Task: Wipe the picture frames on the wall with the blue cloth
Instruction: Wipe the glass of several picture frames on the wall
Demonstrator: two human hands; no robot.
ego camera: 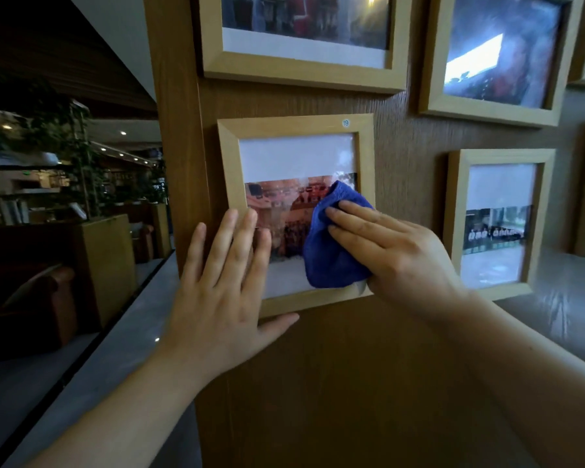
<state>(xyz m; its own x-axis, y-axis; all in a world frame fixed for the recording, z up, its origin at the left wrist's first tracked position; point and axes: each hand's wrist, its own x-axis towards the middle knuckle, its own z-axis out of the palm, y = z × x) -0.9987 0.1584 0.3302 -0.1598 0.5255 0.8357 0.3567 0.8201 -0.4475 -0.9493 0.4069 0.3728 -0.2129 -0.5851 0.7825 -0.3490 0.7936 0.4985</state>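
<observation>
Two hands are laid on one small wooden picture frame (232, 170) hung on the wood-panelled wall (402, 136). The blue cloth (331, 251) is pressed flat against the glass under the right hand (395, 251), whose fingers (355, 214) are held nearly together over it, the thumb tucked beneath the bunched edge. The left hand (223, 285) is spread open, its fingertips (249, 217) resting on the frame's left rail and glass, the thumb under the lower rail. The cloth is judged soft and light, best held bunched under the palm; the glazed frame is judged fragile and loosely hung, so it is best steadied by its rails. Above the fingers, a small round sticker (345, 122) reading "19" is seen on the top rail.
</observation>
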